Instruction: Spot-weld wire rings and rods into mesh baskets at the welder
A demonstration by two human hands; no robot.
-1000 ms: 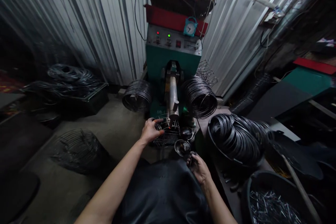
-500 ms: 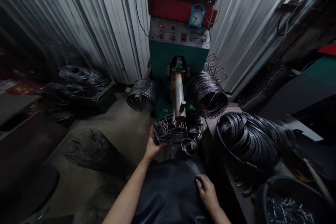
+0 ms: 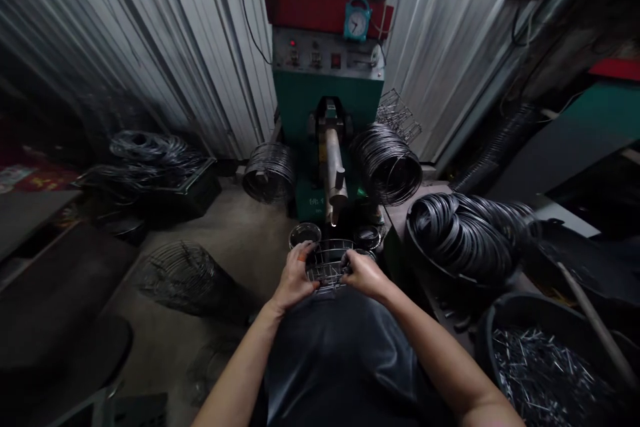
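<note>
The left hand grips the wire basket before the metal arm; the right hand curls its fingers at the rim, over what I can't tell. A lopsided grip could tip it.

L hand grips L side of small wire basket; R hand at its R side, fingers curled, hold unclear. Basket's in front of metal arm of green machine, nr dark apron. Wire coils flank arm; teal clock up top; tub w/ short metal pcs far R.
</note>
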